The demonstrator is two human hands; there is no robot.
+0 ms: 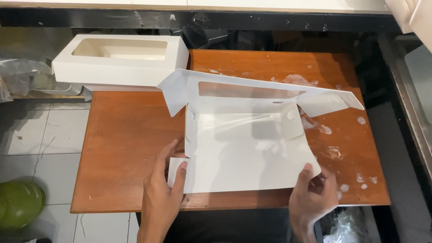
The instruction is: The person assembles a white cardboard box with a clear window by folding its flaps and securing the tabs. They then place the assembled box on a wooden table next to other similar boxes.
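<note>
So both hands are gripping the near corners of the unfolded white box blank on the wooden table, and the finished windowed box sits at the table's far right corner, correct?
Not quite. The head view shows the finished windowed box at the far left corner of the wooden table, not the far right. The rest holds: the left hand and right hand grip the near corners of the unfolded white box blank.

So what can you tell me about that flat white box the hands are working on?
The box is a white cardboard blank, glossy inside, lying mostly unfolded on the wooden table. Its far lid panel stands tilted up, with a long window cut-out and angled side flaps. Small side tabs are partly raised. The left hand pinches the near left corner flap; the right hand grips the near right corner.
</note>
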